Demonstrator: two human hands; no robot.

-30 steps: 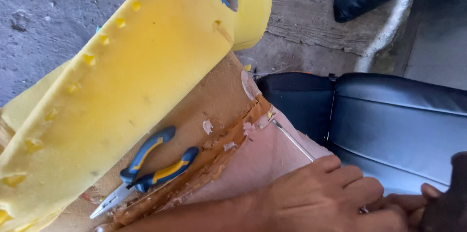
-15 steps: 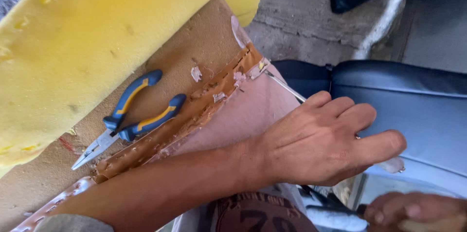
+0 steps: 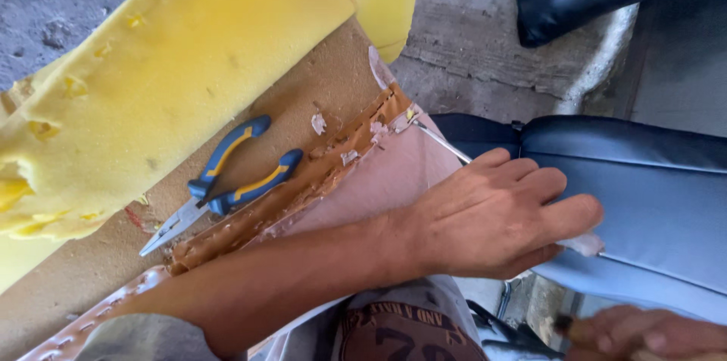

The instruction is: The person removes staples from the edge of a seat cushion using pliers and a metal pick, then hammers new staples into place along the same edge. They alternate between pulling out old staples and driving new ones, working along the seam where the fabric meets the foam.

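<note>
Pressing flat with fingers spread apart, the left hand (image 3: 492, 217) lay on the pinkish cover (image 3: 379, 179) beside dark blue vinyl (image 3: 644, 194). The right hand (image 3: 644, 334), low at the edge, seemed closed; its grip was unclear. Pliers (image 3: 227, 179) rested untouched near yellow foam (image 3: 174, 66).

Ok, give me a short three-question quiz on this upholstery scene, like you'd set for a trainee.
1. True or false: the pliers are held in the left hand.
2. Multiple choice: what lies beside the pliers on the brown board? A) yellow foam B) a red bucket C) a glass jar
3. Fill in: the left hand rests on the pale fabric's edge next to a dark ____ seat cushion.

Key
1. False; they lie loose on the board, apart from the hand.
2. A
3. Blue

The right hand shows only partly at the bottom edge, gripping something that cannot be made out.
</note>
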